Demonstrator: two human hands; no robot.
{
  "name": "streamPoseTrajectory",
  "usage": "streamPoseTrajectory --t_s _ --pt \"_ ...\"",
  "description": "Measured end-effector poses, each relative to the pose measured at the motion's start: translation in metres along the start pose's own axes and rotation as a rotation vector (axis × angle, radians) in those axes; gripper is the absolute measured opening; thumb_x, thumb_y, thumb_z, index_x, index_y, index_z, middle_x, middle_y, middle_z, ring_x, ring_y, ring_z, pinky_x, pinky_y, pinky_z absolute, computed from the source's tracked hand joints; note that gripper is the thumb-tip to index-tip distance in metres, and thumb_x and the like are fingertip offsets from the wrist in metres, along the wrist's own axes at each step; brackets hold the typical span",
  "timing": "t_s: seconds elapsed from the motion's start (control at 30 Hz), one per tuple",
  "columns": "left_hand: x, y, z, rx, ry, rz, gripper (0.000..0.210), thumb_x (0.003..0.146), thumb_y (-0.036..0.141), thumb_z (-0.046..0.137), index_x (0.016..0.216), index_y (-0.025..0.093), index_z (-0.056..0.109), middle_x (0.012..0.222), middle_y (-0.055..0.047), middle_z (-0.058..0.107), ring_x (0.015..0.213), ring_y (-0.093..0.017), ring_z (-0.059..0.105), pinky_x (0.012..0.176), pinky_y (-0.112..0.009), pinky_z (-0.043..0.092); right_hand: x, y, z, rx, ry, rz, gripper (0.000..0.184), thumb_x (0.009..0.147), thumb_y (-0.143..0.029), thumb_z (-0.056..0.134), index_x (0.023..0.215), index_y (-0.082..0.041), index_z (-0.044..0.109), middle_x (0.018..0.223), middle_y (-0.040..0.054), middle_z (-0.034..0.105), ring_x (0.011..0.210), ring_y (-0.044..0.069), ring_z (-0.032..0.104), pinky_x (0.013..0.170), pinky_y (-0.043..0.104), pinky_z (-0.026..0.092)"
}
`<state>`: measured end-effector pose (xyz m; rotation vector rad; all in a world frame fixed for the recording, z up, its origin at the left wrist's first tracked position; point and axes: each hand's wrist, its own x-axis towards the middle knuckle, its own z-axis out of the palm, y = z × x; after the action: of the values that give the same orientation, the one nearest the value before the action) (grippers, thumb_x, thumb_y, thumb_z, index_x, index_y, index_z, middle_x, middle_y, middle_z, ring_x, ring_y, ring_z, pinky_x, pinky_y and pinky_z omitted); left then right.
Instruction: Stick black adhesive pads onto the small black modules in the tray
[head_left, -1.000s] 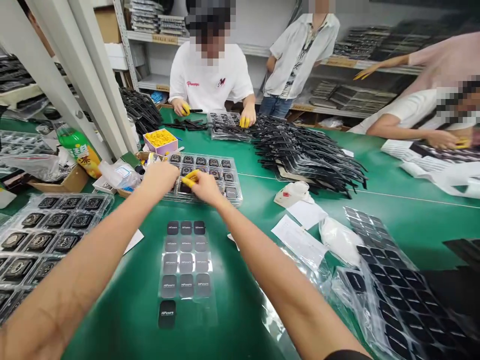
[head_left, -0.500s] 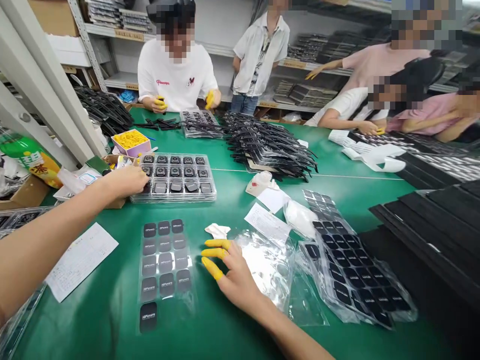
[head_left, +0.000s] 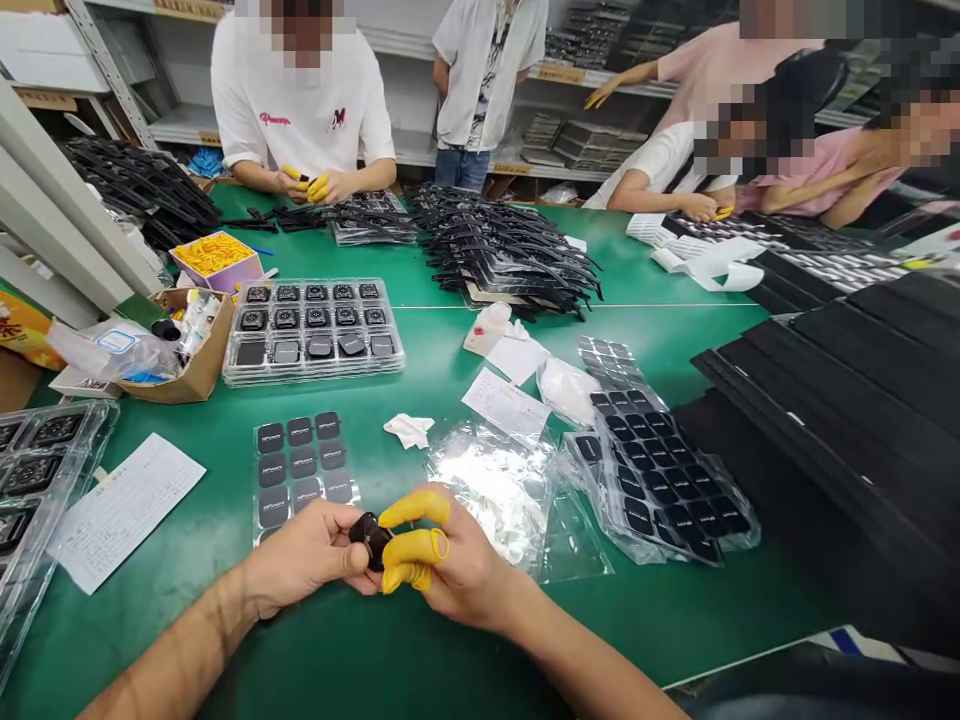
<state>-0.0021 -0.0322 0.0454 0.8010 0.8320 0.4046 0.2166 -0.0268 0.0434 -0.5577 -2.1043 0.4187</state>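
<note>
In front of me, above the near part of the table, a small glossy black smartwatch body (head_left: pixel 371 537) is held between both hands. My left hand (head_left: pixel 319 555), bare-fingered, pinches it from the left with thumb and fingers. My right hand (head_left: pixel 454 555), with yellow finger cots on several fingers, grips its right side; the fingers partly hide it. Just beyond my left hand lies a clear sheet of dark square stickers (head_left: pixel 302 462), its lower part covered by that hand. Farther back stands a clear plastic tray (head_left: pixel 315 372) with rows of watch bodies.
An open carton (head_left: pixel 202 365) of small items and a box of yellow finger cots (head_left: pixel 217 258) stand back left. A handwritten paper (head_left: pixel 131 510) lies left. Bagged sticker sheets (head_left: pixel 660 470) and black sheets (head_left: pixel 832 390) lie right. A strap pile (head_left: pixel 510 250) and co-workers are across the table.
My left hand has come back from the tray to the middle, now with a watch body. My right hand has closed on it too. The view has shifted; the co-worker opposite has brought both hands together.
</note>
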Motion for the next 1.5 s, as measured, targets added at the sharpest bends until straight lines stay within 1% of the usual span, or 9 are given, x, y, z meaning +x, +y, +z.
streamPoseTrajectory --t_s 0.17,0.3,0.47,0.57,0.63,0.73,0.9,1.03,1.5 --pt "-0.006 0.0 -0.005 0.005 0.008 -0.077 0.038 0.051 0.046 0.099 0.076 0.023 0.082 0.07 0.003 0.074 0.066 -0.012 0.065 0.068 -0.02 0.053 0.009 -0.013 0.0 -0.075 -0.165 -0.088 0.036 0.083 -0.004 0.06 0.113 -0.024 0.06 0.105 0.006 0.076 0.085 0.021 0.066 0.066 0.037 0.056" --pt "-0.01 -0.004 -0.009 0.056 0.005 -0.119 0.03 0.054 0.042 0.097 0.072 0.023 0.082 0.07 0.002 0.075 0.067 -0.013 0.068 0.069 -0.021 0.055 0.01 -0.024 0.008 -0.01 -0.18 0.045 0.042 0.081 -0.005 0.057 0.116 -0.028 0.057 0.08 0.0022 0.07 0.067 0.021 0.056 0.056 0.037 0.049" --pt "-0.017 -0.005 -0.021 -0.012 0.186 0.054 0.05 0.071 0.063 0.085 0.096 0.02 0.079 0.094 -0.005 0.079 0.093 -0.022 0.076 0.093 -0.032 0.059 -0.003 -0.011 -0.006 0.444 0.165 0.655 0.019 0.093 -0.031 0.066 0.109 -0.035 0.056 0.075 -0.004 0.062 0.06 0.017 0.056 0.059 0.033 0.048" --pt "-0.017 -0.003 -0.031 0.086 0.409 0.15 0.055 0.084 0.063 0.074 0.12 0.022 0.067 0.091 -0.003 0.076 0.087 -0.02 0.076 0.091 -0.034 0.059 -0.015 0.023 -0.022 0.063 0.137 0.904 0.031 0.086 -0.043 0.076 0.111 -0.029 0.065 0.085 0.0032 0.067 0.076 0.023 0.062 0.072 0.04 0.054" --pt "-0.015 -0.005 -0.038 0.146 0.527 0.234 0.058 0.086 0.06 0.073 0.129 0.024 0.055 0.086 0.001 0.071 0.074 -0.018 0.073 0.077 -0.034 0.061 -0.016 0.049 -0.025 -0.308 0.044 0.846 0.031 0.086 -0.044 0.075 0.11 -0.026 0.071 0.105 0.0116 0.07 0.098 0.03 0.064 0.087 0.047 0.054" --pt "-0.011 -0.009 -0.044 0.169 0.611 0.329 0.051 0.084 0.054 0.076 0.118 0.024 0.052 0.084 0.003 0.067 0.068 -0.015 0.07 0.07 -0.032 0.06 -0.004 0.08 -0.011 -0.521 -0.039 0.679 0.032 0.092 -0.041 0.069 0.119 -0.024 0.072 0.12 0.0139 0.069 0.11 0.031 0.062 0.096 0.049 0.053" --pt "-0.008 -0.014 -0.043 0.229 0.573 0.321 0.059 0.069 0.033 0.09 0.12 0.022 0.061 0.091 -0.002 0.075 0.079 -0.019 0.075 0.076 -0.032 0.061 0.019 0.072 0.038 -0.419 -0.125 0.477 0.015 0.098 -0.029 0.064 0.097 -0.023 0.078 0.087 0.0079 0.073 0.088 0.024 0.063 0.079 0.039 0.054" --pt "-0.006 -0.018 -0.044 0.261 0.559 0.377 0.055 0.066 0.018 0.087 0.118 0.019 0.069 0.096 -0.005 0.08 0.085 -0.021 0.078 0.082 -0.034 0.063 0.025 0.04 0.066 -0.172 -0.107 0.17 0.01 0.097 -0.028 0.067 0.101 -0.025 0.076 0.091 0.0044 0.073 0.084 0.018 0.062 0.074 0.032 0.053" --pt "-0.002 -0.022 -0.045 0.208 0.61 0.392 0.052 0.063 0.017 0.089 0.112 0.018 0.07 0.09 -0.005 0.081 0.081 -0.021 0.078 0.079 -0.034 0.064 0.027 0.039 0.08 -0.121 -0.024 0.298 0.011 0.096 -0.032 0.068 0.094 -0.025 0.076 0.083 0.0033 0.072 0.08 0.017 0.065 0.07 0.032 0.054"
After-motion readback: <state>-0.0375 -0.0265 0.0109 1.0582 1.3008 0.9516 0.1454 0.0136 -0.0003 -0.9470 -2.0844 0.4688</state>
